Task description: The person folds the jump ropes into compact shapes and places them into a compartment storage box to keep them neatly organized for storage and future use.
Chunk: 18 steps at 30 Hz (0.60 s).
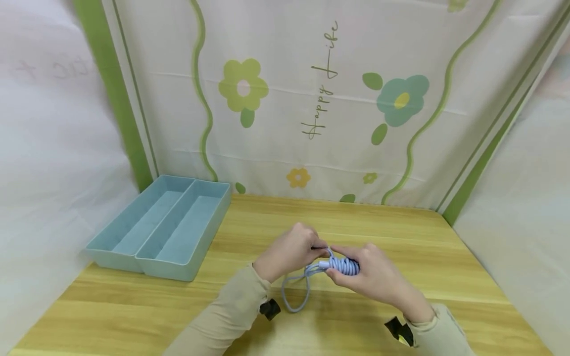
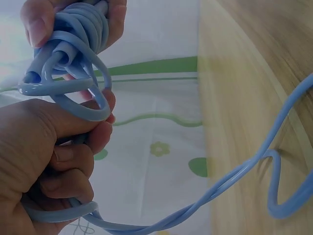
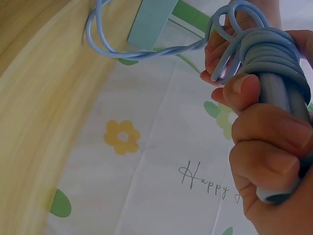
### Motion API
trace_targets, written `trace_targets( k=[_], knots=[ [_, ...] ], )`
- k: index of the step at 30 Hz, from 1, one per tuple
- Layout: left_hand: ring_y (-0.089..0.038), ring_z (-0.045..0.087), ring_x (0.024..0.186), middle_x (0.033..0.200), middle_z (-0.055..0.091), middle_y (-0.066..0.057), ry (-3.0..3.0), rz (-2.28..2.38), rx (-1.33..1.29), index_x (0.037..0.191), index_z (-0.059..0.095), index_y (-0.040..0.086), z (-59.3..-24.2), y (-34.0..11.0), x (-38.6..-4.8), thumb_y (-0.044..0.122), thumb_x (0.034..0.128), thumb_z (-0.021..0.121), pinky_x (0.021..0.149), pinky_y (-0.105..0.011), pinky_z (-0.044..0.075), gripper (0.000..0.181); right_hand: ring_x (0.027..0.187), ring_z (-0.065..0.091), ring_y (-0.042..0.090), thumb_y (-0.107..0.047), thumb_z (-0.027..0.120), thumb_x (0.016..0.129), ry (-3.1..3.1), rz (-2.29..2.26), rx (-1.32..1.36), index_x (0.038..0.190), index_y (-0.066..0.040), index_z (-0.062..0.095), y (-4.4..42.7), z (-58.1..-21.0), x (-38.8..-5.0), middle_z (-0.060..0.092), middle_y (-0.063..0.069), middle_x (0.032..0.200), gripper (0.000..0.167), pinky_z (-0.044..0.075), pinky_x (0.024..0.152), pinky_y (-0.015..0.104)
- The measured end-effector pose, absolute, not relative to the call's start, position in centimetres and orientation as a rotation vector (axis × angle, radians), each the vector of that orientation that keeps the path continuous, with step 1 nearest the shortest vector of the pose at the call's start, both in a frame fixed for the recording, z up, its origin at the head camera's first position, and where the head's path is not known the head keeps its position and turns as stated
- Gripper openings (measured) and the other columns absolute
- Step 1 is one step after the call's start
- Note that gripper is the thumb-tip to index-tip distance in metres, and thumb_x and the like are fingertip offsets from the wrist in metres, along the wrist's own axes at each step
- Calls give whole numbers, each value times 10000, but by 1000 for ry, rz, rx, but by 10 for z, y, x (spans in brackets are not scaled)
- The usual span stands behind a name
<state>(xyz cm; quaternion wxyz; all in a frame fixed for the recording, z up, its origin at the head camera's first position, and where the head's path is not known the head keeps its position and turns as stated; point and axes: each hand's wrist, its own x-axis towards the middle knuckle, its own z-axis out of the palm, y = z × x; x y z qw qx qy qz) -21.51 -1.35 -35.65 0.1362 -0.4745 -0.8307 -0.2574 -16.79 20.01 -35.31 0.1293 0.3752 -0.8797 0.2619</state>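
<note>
A light-blue jump rope (image 1: 346, 266) is bundled, its cord wound in several turns around its handles (image 3: 276, 93). My right hand (image 1: 378, 273) grips the bundle, its fingers curled around the handles in the right wrist view. Close by on the left, my left hand (image 1: 291, 251) holds part of the cord between thumb and fingers, at small loops (image 2: 80, 115) by the handle ends. Another stretch of cord passes through the curled lower fingers of that hand. A longer loop of cord (image 1: 295, 310) hangs below the left hand.
At the left of the wooden table (image 1: 383, 222) sits a light-blue tray (image 1: 209, 232) with two long compartments. Behind the table hangs a white curtain (image 1: 285, 133) with flower prints, and white cloth also closes in both sides.
</note>
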Motion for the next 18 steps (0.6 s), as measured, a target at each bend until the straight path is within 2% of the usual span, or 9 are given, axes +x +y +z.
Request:
trace_targets(
  k=[4, 9, 13, 15, 18],
  knots=[
    [21, 513, 583, 692, 624, 34, -2397, -665, -1357, 882, 793, 92, -354, -11, -211, 121, 905, 742, 549, -72, 400, 63, 432, 389, -77, -330, 734, 896, -2613, 763, 1065, 1140, -117, 725, 200, -354, -168, 478, -211, 589, 324, 348, 379, 164],
    [-11, 499, 568, 708, 586, 52, -2245, -222, -1309, 861, 781, 163, -348, -8, -202, 213, 927, 726, 504, -108, 395, 100, 443, 434, -31, -376, 711, 909, -2719, 759, 1012, 1166, -163, 697, 200, -355, -166, 504, -190, 607, 334, 387, 383, 211],
    [-22, 531, 613, 773, 599, 70, -2144, 34, -1251, 912, 784, 212, -345, -9, -196, 231, 899, 757, 495, -167, 443, 35, 459, 468, -11, -365, 726, 900, -2727, 800, 972, 1117, -226, 691, 200, -357, -167, 538, -178, 635, 260, 411, 391, 227],
    [-26, 550, 642, 801, 603, 70, -2126, 68, -1245, 937, 783, 215, -343, -10, -194, 220, 885, 773, 505, -178, 455, 53, 470, 483, -4, -339, 739, 891, -2699, 838, 951, 1101, -223, 709, 200, -359, -169, 567, -168, 659, 241, 425, 400, 230],
    [-30, 553, 647, 810, 595, 67, -2104, 71, -1245, 944, 778, 204, -342, -10, -193, 204, 900, 758, 501, -184, 447, 48, 486, 490, -4, -311, 762, 870, -2640, 875, 914, 1145, -187, 742, 200, -362, -171, 606, -150, 688, 303, 434, 412, 228]
  ],
)
